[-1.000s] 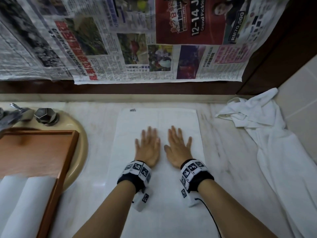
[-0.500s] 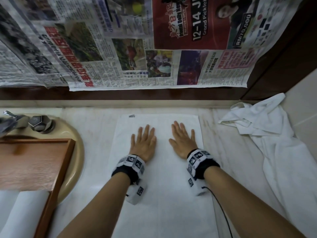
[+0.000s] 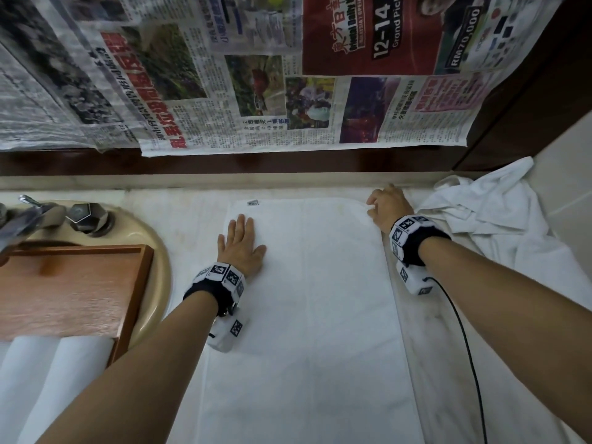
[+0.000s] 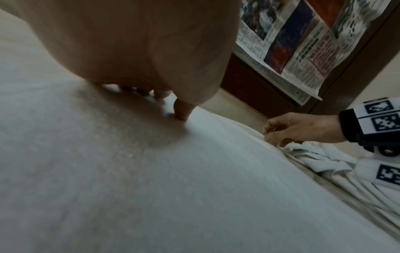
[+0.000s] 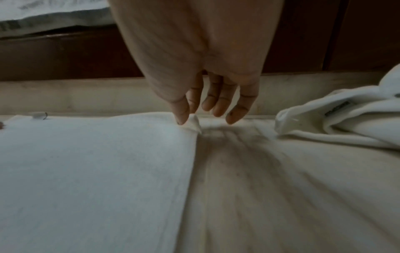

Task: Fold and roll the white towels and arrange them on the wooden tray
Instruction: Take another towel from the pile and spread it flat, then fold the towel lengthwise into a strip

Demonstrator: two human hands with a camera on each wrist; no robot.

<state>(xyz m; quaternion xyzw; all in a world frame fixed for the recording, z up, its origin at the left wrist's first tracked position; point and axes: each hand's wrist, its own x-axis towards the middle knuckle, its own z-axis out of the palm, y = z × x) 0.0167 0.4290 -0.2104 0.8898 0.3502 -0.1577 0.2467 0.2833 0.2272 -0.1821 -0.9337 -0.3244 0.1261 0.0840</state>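
Note:
A white towel [image 3: 314, 299] lies spread flat on the marble counter, its label at the far left corner. My left hand [image 3: 241, 233] presses flat on the towel's far left part, fingers straight; the left wrist view shows its thumb [image 4: 181, 111] on the cloth. My right hand [image 3: 381, 208] is at the towel's far right corner. In the right wrist view, thumb and forefinger pinch that corner [image 5: 194, 122] and lift it slightly. The wooden tray [image 3: 70, 286] sits over the basin at the left, with two rolled white towels [image 3: 48, 379] at its near end.
A crumpled white towel [image 3: 487, 225] is heaped at the far right against the wall, trailing toward me along the counter. A faucet [image 3: 28, 216] and knob [image 3: 85, 213] stand behind the tray on the beige basin [image 3: 157, 261]. Newspaper [image 3: 256, 91] hangs above the counter's back edge.
Both hands were side by side, flat on the towel's middle. The left has slid to the far left part; the right has moved out to the far right corner and pinched it.

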